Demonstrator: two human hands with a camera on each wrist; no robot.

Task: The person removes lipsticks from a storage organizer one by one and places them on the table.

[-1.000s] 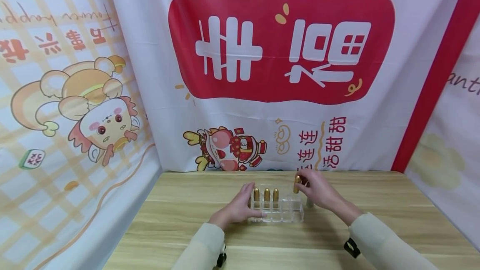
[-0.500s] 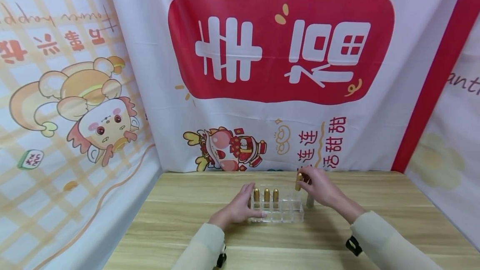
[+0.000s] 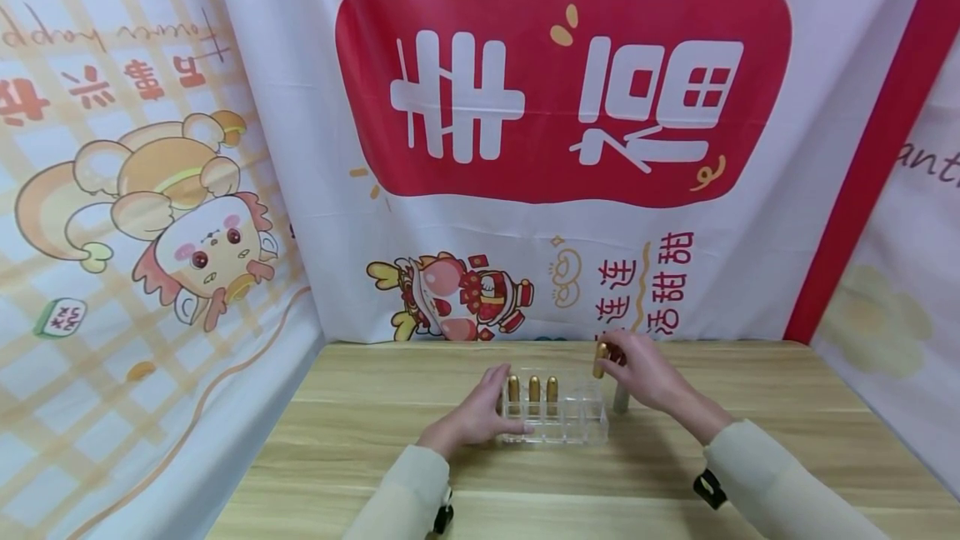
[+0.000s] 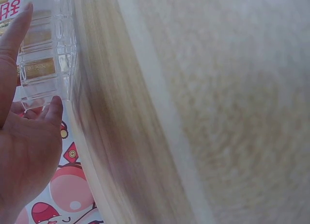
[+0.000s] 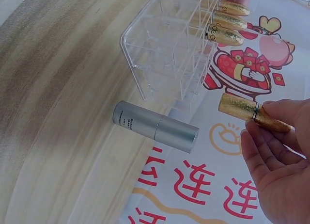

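Observation:
A clear divided lipstick holder (image 3: 587, 433) stands on the table, and my left hand (image 3: 474, 417) grips its left end, thumb along the front and fingers at the side. Three gold lipsticks (image 3: 552, 390) stand upright in its back row toward the left; the compartments to their right hold nothing visible. My right hand (image 3: 651, 375) pinches another gold lipstick (image 5: 238, 106) between thumb and fingers, raised above and behind the holder's right end, apart from it. Beside that end a silver tube (image 5: 156, 127) stands upright on the table, partly behind the right hand in the head view.
The wooden table (image 3: 375, 457) runs back to a white printed cloth (image 3: 555, 290) hung behind it. More printed cloth (image 3: 150, 232) hangs on the left. Dark wrist straps (image 3: 708, 490) show at the sleeves.
My right hand has moved slightly up and to the right with the gold lipstick, away from the holder. The left hand and the holder have stayed in place.

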